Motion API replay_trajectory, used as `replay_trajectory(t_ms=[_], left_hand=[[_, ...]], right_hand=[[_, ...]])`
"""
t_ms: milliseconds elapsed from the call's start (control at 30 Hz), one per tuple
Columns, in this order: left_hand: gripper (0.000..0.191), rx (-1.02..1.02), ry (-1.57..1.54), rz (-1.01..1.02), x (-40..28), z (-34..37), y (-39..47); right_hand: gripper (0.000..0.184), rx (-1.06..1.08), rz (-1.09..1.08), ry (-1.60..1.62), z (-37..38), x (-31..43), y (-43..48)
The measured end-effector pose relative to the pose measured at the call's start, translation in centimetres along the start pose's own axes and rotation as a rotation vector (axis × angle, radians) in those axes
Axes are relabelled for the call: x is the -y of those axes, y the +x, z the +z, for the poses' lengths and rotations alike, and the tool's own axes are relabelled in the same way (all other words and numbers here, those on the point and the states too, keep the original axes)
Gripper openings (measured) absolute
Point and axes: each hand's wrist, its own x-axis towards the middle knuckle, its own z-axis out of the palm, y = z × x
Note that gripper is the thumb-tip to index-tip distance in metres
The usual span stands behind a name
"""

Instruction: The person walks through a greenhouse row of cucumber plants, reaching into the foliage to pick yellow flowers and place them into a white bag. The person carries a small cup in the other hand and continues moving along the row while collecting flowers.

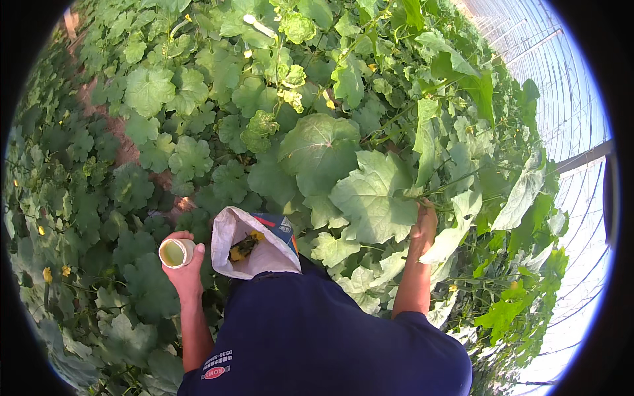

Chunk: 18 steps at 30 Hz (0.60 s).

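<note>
My left hand (184,277) is wrapped around a small pale cup (176,252) with greenish contents, its rim facing up. Just right of it, at my waist, hangs a woven plastic sack (230,218), white inside with a printed blue outside. Yellow flowers (239,253), wilted and dark in places, lie within the sack. My right hand (426,220) reaches up among the gourd-type vines, beside a broad lobed leaf (379,193) and close to a green stem (448,185). Leaves partly cover its fingers, so I cannot tell whether they grip anything.
Dense leafy vines surround me on all sides. A pale young fruit (260,25) with a flower end shows at the top. A strip of reddish bare soil (124,143) runs between plants at left. The greenhouse's film wall and frame (569,89) rise at right.
</note>
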Motion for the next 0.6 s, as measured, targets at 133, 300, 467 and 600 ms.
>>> replay_trajectory(t_ms=[133,300,467,600], left_hand=[[0.046,-0.043,0.006,0.013,-0.3,-0.8,0.4],[0.046,-0.101,-0.029,-0.011,-0.6,-0.7,1.0],[0.045,-0.080,-0.012,0.079,0.3,-0.3,2.9],[0.044,-0.091,-0.043,0.023,0.6,-0.2,4.5]], right_hand=[[0.022,0.084,0.159,0.135,-0.1,-1.2,0.7],[0.016,-0.057,0.195,0.067,-0.6,-4.2,2.9],[0.020,0.405,0.565,0.688,-0.1,-7.7,0.2],[0.018,0.141,0.114,0.156,4.7,-11.7,-5.5]])
